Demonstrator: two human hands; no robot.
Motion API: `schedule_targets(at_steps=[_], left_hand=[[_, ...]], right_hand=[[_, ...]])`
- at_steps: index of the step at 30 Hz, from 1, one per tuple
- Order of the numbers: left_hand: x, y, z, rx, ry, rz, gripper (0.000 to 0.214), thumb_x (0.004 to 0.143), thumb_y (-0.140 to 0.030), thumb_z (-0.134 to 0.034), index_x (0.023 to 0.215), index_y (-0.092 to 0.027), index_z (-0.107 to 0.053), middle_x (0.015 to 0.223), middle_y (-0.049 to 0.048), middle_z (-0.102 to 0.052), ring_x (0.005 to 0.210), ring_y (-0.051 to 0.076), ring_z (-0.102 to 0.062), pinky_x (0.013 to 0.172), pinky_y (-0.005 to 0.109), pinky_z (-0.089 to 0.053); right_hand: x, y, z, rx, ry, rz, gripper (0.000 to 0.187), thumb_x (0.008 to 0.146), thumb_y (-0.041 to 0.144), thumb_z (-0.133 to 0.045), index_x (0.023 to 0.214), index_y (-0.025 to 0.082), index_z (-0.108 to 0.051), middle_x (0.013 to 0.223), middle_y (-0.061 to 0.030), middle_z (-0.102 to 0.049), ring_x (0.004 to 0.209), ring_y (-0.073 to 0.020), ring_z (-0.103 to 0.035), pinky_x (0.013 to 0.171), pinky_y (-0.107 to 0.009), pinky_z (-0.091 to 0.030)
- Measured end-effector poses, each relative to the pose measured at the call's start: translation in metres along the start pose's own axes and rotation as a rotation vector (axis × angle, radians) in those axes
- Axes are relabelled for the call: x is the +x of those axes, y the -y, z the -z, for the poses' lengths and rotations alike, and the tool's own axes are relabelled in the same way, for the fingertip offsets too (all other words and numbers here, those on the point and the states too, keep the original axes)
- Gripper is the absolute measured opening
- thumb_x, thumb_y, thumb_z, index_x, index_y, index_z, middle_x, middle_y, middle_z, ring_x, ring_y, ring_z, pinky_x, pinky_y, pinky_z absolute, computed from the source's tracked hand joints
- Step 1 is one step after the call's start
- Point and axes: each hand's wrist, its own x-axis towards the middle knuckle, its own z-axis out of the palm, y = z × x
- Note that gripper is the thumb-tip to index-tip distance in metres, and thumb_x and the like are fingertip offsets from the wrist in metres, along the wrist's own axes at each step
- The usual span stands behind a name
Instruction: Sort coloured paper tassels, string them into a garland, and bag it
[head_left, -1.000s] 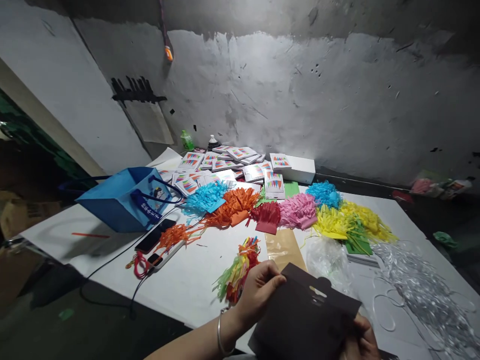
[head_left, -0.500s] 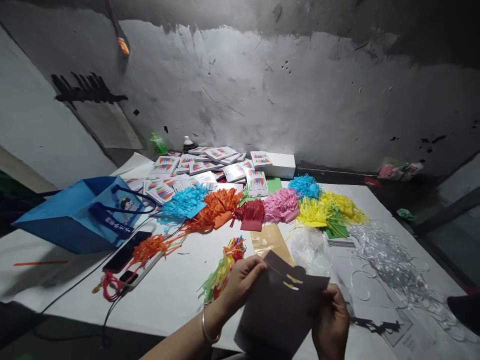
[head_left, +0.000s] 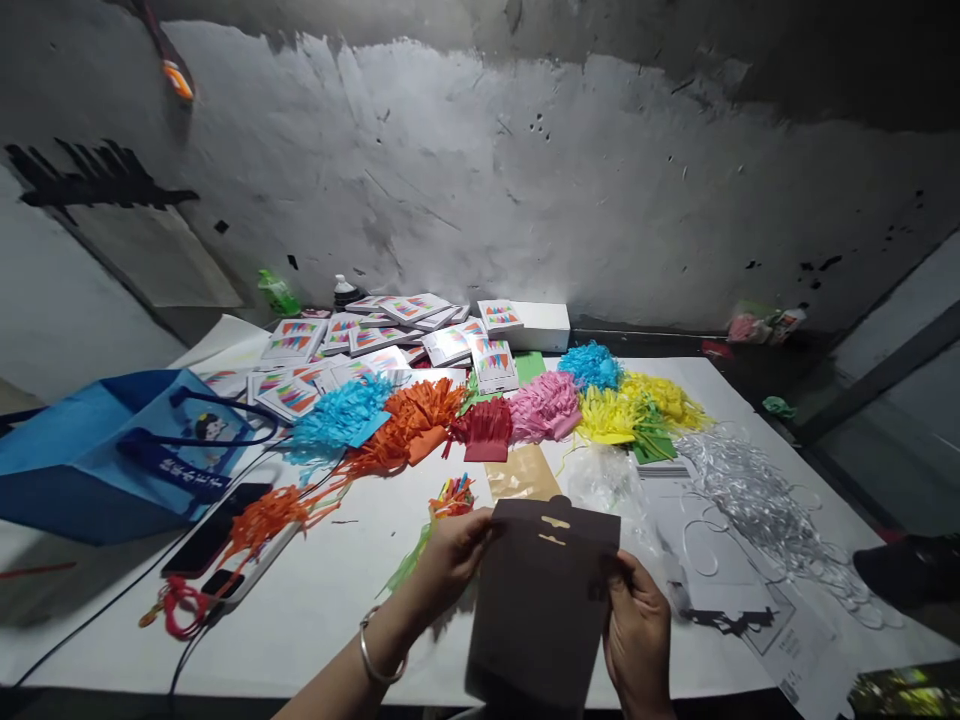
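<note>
I hold a dark brown card sleeve [head_left: 536, 600] with a hang-slot near its top, upright over the near edge of the white table [head_left: 337, 590]. My left hand [head_left: 450, 558], with a silver bangle on the wrist, grips its upper left edge. My right hand [head_left: 637, 635] grips its right side. A multicoloured fringe bundle [head_left: 442, 510] lies just behind my left hand.
Piles of fringed paper in blue [head_left: 334, 418], orange [head_left: 409, 420], red [head_left: 484, 430], pink [head_left: 544, 405] and yellow [head_left: 634, 410] cross the table. Printed boxes [head_left: 390, 335] stack at the back. A blue bag [head_left: 112, 455], phones [head_left: 206, 540], clear plastic [head_left: 600, 480] and silver ribbon [head_left: 750, 500] lie around.
The view has swung to the right. The brown sleeve has turned from tilted to upright, and my right hand has come up along its right side.
</note>
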Motion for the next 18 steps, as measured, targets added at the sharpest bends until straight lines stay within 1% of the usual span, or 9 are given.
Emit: schedule_targets(at_steps=[2,5,7,9,10,11,13,15,18], left_hand=[[0.0,0.003,-0.001,0.027,-0.113,0.008,0.029,0.09,-0.039,-0.052,0.089,-0.017,-0.071,0.073,0.0028,-0.068,0.066,0.015,-0.059,0.064,0.023,-0.045],[-0.002,0.007,-0.004,-0.086,-0.144,0.086,0.031,0.088,-0.042,-0.055,0.082,-0.016,-0.071,0.072,0.0038,-0.067,0.068,0.017,-0.059,0.064,0.024,-0.046],[-0.003,0.007,-0.005,-0.192,-0.045,0.123,0.032,0.086,-0.044,-0.058,0.081,-0.015,-0.07,0.072,0.004,-0.066,0.068,0.016,-0.058,0.066,0.025,-0.047],[-0.004,0.004,-0.005,-0.235,0.116,0.131,0.031,0.086,-0.043,-0.059,0.087,-0.014,-0.07,0.074,0.0043,-0.065,0.069,0.016,-0.057,0.071,0.027,-0.047],[-0.004,0.003,-0.005,-0.22,0.165,0.124,0.031,0.087,-0.042,-0.058,0.089,-0.014,-0.07,0.075,0.0044,-0.065,0.07,0.016,-0.057,0.072,0.027,-0.047],[-0.003,0.001,-0.005,-0.185,0.164,0.111,0.03,0.088,-0.041,-0.056,0.09,-0.014,-0.07,0.075,0.0043,-0.065,0.07,0.016,-0.056,0.071,0.026,-0.046],[-0.002,0.0,-0.006,-0.095,0.05,0.08,0.031,0.09,-0.041,-0.053,0.087,-0.015,-0.068,0.075,0.0038,-0.064,0.07,0.016,-0.055,0.067,0.024,-0.044],[0.0,0.0,-0.006,-0.038,-0.07,0.064,0.031,0.091,-0.041,-0.052,0.083,-0.015,-0.067,0.073,0.0029,-0.062,0.069,0.015,-0.054,0.064,0.023,-0.042],[0.001,0.001,-0.008,-0.03,-0.054,0.065,0.032,0.091,-0.042,-0.051,0.079,-0.015,-0.064,0.07,0.0011,-0.059,0.066,0.014,-0.051,0.063,0.022,-0.04]], right_hand=[[0.002,0.007,0.0,-0.059,0.091,0.01,0.025,0.075,0.038,-0.073,0.091,0.018,-0.073,0.089,-0.0069,-0.074,0.082,-0.022,-0.069,0.075,-0.032,-0.056],[0.006,0.014,0.006,-0.189,0.243,0.034,0.025,0.077,0.034,-0.072,0.095,0.018,-0.073,0.093,-0.0072,-0.073,0.084,-0.0215,-0.067,0.076,-0.03,-0.055],[0.008,0.012,0.012,-0.211,0.19,0.057,0.024,0.079,0.034,-0.07,0.095,0.018,-0.073,0.093,-0.0069,-0.073,0.083,-0.0207,-0.067,0.076,-0.029,-0.054],[0.009,0.005,0.017,-0.171,0.048,0.055,0.024,0.079,0.036,-0.07,0.095,0.018,-0.072,0.092,-0.0064,-0.073,0.082,-0.0205,-0.067,0.076,-0.029,-0.054],[0.01,0.001,0.018,-0.148,-0.002,0.042,0.026,0.078,0.037,-0.07,0.095,0.018,-0.071,0.091,-0.0065,-0.073,0.083,-0.021,-0.067,0.075,-0.03,-0.054],[0.01,-0.001,0.018,-0.128,-0.024,0.027,0.027,0.077,0.037,-0.071,0.094,0.018,-0.071,0.09,-0.0069,-0.073,0.082,-0.0214,-0.067,0.075,-0.03,-0.054],[0.011,-0.002,0.016,-0.099,0.008,0.01,0.029,0.074,0.039,-0.074,0.092,0.017,-0.071,0.091,-0.008,-0.073,0.081,-0.0219,-0.068,0.074,-0.032,-0.055],[0.011,0.001,0.014,-0.104,0.108,-0.014,0.031,0.07,0.039,-0.077,0.092,0.017,-0.072,0.092,-0.0093,-0.073,0.083,-0.0232,-0.068,0.076,-0.033,-0.055],[0.012,0.007,0.013,-0.157,0.181,-0.035,0.03,0.067,0.038,-0.079,0.087,0.017,-0.074,0.084,-0.0085,-0.074,0.079,-0.0232,-0.067,0.07,-0.031,-0.056]])
